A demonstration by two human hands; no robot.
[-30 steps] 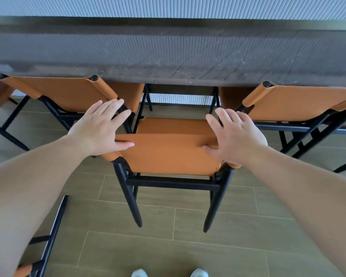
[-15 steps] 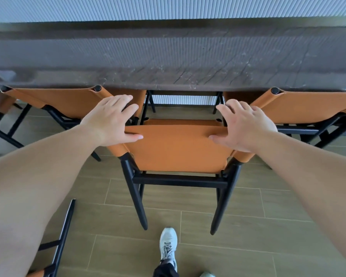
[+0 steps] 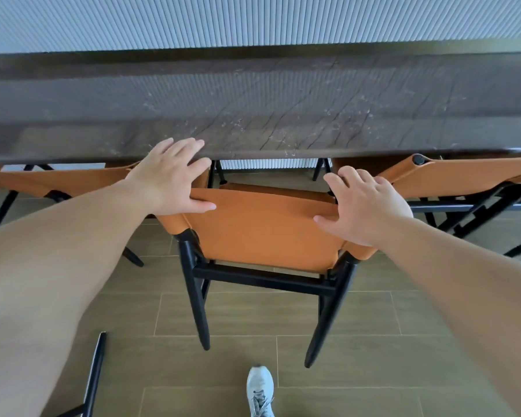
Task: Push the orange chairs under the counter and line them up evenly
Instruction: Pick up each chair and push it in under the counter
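Middle chair (image 3: 262,233) stands at the edge of the desk (image 3: 253,115), its seat partly under the top and its orange backrest just short of the desk's front edge. The left hand (image 3: 170,179) rests on the backrest's top left corner, fingers spread and nearly straight over the top, thumb laid flat along the front of the fabric; it presses and does not clamp. The right hand (image 3: 363,206) sits the same way on the top right corner, fingers apart, thumb on the fabric. 1 hand at each corner probably keeps the push even, so the chair goes in straight and does not swing. The left chair (image 3: 57,182) and the right chair (image 3: 463,176) are further in, backrests at the desk's edge; they likely serve as the line to match. The middle chair's backrest sits nearer the person than theirs, so the step is judged unfinished. 1 shoe (image 3: 260,389) is planted on the floor (image 3: 358,356) behind the chair, probably to brace the push. A black frame (image 3: 94,377) shows at the lower left; what it belongs to cannot be told.
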